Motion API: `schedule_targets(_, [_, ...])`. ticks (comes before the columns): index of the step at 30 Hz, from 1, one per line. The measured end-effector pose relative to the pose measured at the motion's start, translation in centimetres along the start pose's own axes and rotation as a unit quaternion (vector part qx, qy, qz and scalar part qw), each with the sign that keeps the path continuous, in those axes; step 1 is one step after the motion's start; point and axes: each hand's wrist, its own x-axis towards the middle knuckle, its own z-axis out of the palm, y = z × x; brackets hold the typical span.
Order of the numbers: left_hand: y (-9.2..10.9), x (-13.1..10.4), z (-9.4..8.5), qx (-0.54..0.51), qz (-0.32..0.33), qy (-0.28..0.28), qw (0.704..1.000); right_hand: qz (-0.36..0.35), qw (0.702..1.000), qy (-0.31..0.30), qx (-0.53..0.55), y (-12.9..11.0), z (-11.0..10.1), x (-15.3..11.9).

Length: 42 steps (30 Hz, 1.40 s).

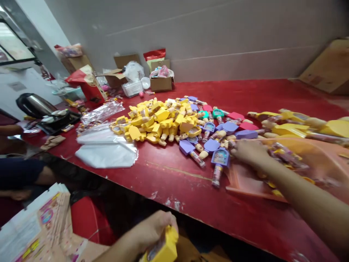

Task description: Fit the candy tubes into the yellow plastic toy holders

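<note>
Left hand [152, 227] grips yellow toy [165, 249] — partly cropped.

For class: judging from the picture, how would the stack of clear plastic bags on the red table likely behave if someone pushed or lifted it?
The clear plastic bags lie flat and limp, so they would probably flop when lifted. Their glossy film looks slippery, so a push may fan the stack across the red table. They seem very light.

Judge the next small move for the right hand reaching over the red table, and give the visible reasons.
Probably close the right hand on the purple toy beside its fingers. The hand rests on the red table at the edge of the purple pieces, holding nothing clearly visible, while the left hand already grips a yellow toy below the table edge.
</note>
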Motion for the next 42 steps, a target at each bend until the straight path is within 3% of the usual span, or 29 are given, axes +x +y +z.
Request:
schedule_targets(3, [-3.7,-1.0,0.4,-0.244,-0.019,-0.055,0.968,0.019,1.000,0.016,0.001,0.7,-1.5,-1.8])
schedule_targets(5, [-4.1,-2.5,-0.4,-0.291,-0.044,-0.102,0.950,-0.023,0.998,0.044,0.039,0.8,-2.0,-4.9])
schedule_targets(7, [-3.3,-3.7,-1.3,-0.260,-0.053,-0.096,0.959,-0.149,0.977,0.059,0.138,0.1,-1.9,-8.8])
schedule_targets(9, [-2.0,-3.8,-1.7,-0.193,-0.060,-0.062,0.977,-0.298,0.926,0.042,0.229,-1.4,-1.3,-12.6])
schedule_targets(11, [-0.6,-2.9,-1.4,-0.121,-0.065,-0.031,0.990,-0.407,0.879,0.014,0.249,-3.5,-0.7,-15.4])
schedule_targets(13, [0.7,-1.8,-0.5,-0.056,-0.091,-0.057,0.993,-0.468,0.854,0.002,0.227,-5.4,-0.2,-16.8])
schedule_targets(16, [2.2,-1.1,1.1,0.041,-0.138,-0.141,0.979,-0.526,0.831,0.001,0.183,-7.1,-0.2,-17.8])
schedule_targets(19, [2.8,-1.8,2.4,0.133,-0.108,-0.170,0.970,-0.557,0.814,-0.009,0.166,-7.4,-0.6,-19.1])
schedule_targets(21, [2.6,-2.5,3.1,0.213,-0.086,-0.155,0.961,-0.553,0.812,-0.039,0.183,-7.2,-0.6,-20.3])
schedule_targets(23, [2.1,-3.0,3.8,0.297,-0.092,-0.128,0.942,-0.523,0.816,-0.107,0.221,-7.0,-0.2,-21.5])
schedule_targets(25, [1.5,-3.3,4.3,0.351,-0.106,-0.110,0.924,-0.457,0.818,-0.225,0.267,-6.9,0.4,-22.4])
schedule_targets(27, [1.0,-3.4,4.7,0.382,-0.109,-0.108,0.911,-0.363,0.802,-0.359,0.311,-7.0,1.0,-22.9])
schedule_targets(29, [0.9,-3.4,4.9,0.413,-0.105,-0.111,0.898,-0.259,0.759,-0.476,0.360,-7.3,1.6,-23.1])
schedule_targets(33, [1.2,-3.0,4.7,0.488,-0.077,-0.117,0.861,-0.101,0.591,-0.643,0.477,-7.8,2.4,-22.6])
schedule_targets(34, [1.4,-2.9,4.5,0.507,-0.058,-0.113,0.853,-0.094,0.570,-0.654,0.488,-7.7,2.4,-22.2])
schedule_targets(35, [1.6,-2.7,4.3,0.524,-0.035,-0.104,0.844,-0.110,0.585,-0.642,0.483,-7.6,2.4,-21.8])
schedule_targets(36, [1.8,-2.6,4.0,0.537,-0.014,-0.090,0.838,-0.145,0.636,-0.599,0.464,-7.4,2.2,-21.5])
schedule_targets(38, [2.2,-2.4,3.5,0.549,0.024,-0.058,0.833,-0.244,0.782,-0.422,0.389,-6.9,1.7,-20.9])
schedule_targets(39, [2.3,-2.3,3.3,0.552,0.043,-0.045,0.831,-0.284,0.838,-0.311,0.346,-6.7,1.6,-20.9])
schedule_targets(40, [2.3,-2.2,3.2,0.559,0.063,-0.038,0.826,-0.307,0.869,-0.224,0.316,-6.5,1.6,-21.0])
schedule_targets(41, [2.3,-2.1,3.1,0.575,0.086,-0.036,0.813,-0.310,0.878,-0.191,0.310,-6.5,1.8,-21.2])
schedule_targets(42, [2.1,-1.9,2.9,0.601,0.115,-0.037,0.790,-0.295,0.869,-0.216,0.333,-6.6,2.3,-21.5])
